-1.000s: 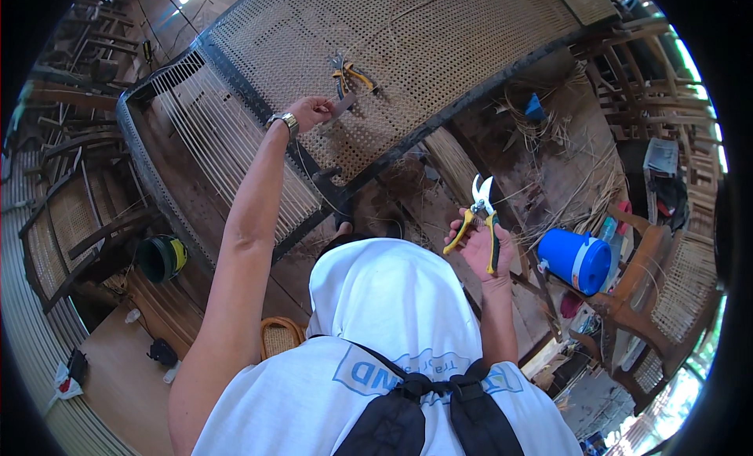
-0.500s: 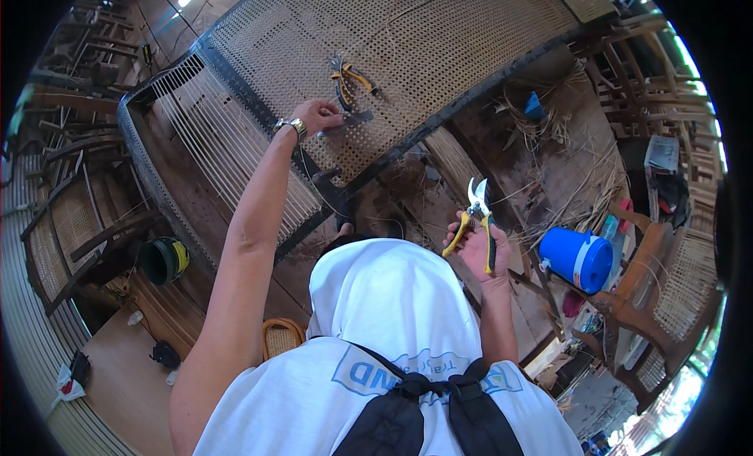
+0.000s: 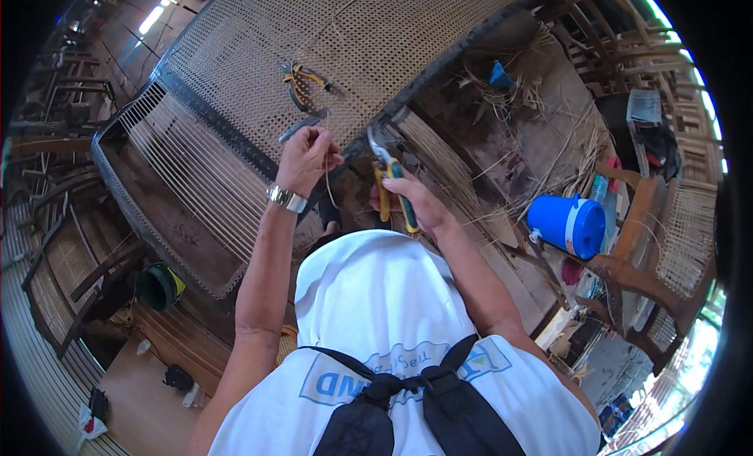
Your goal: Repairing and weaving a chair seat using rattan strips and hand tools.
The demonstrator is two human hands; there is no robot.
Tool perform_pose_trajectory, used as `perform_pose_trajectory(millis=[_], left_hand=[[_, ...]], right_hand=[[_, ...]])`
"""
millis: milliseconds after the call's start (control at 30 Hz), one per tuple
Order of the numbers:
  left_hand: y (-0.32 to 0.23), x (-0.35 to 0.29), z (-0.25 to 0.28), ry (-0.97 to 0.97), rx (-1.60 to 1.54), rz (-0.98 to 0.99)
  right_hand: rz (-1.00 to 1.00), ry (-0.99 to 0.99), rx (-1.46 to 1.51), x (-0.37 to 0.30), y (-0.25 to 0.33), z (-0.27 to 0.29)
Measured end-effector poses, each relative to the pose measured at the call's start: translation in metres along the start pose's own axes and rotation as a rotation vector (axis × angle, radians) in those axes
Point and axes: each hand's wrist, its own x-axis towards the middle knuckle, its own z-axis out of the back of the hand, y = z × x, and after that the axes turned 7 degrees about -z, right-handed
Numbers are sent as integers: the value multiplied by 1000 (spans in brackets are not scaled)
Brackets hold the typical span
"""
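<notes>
My left hand (image 3: 304,162), with a metal watch on the wrist, pinches a thin cane strand (image 3: 330,191) over the near corner of a dark wooden frame (image 3: 196,105). In my right hand (image 3: 426,203) is a pair of pruning shears (image 3: 390,191) with yellow-and-green handles. Their blades point away from me, just right of the left hand; whether they touch anything is unclear. Woven cane (image 3: 369,32) fills much of the frame. Yellow-and-black pliers (image 3: 301,87) lie on the weave, and a small dark tool (image 3: 301,127) rests beside my left fingers.
Parallel strands (image 3: 196,154) span the frame's left section. Loose cane strips (image 3: 541,170) litter the floor at right, near a blue water jug (image 3: 566,225) and a wooden chair (image 3: 651,244). A dark bucket (image 3: 158,287) stands at left, beyond a brown board (image 3: 133,377).
My right hand has swung left with the shears, bringing them beside my left hand. The left hand has drawn nearer to me and now pinches the strand. The whole view has shifted.
</notes>
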Motion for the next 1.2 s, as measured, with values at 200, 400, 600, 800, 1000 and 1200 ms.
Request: perform_pose_trajectory(millis=[200,400,600,800,1000,1200], left_hand=[[10,-26,-16,-8,81,-13],[22,-38,-21,-56,-15,69],[21,-44,-25,-21,-1,81],[26,-46,-31,-43,32,119],[30,-48,-38,-41,68,84],[31,-57,-43,-43,7,55]], right_hand=[[39,133,-88,7,13,-24],[110,217,-155,8,4,-19],[145,192,-329,2,3,-8],[109,204,-275,-8,2,-5],[208,170,-323,-15,-3,-3],[13,211,-196,-4,-24,30]])
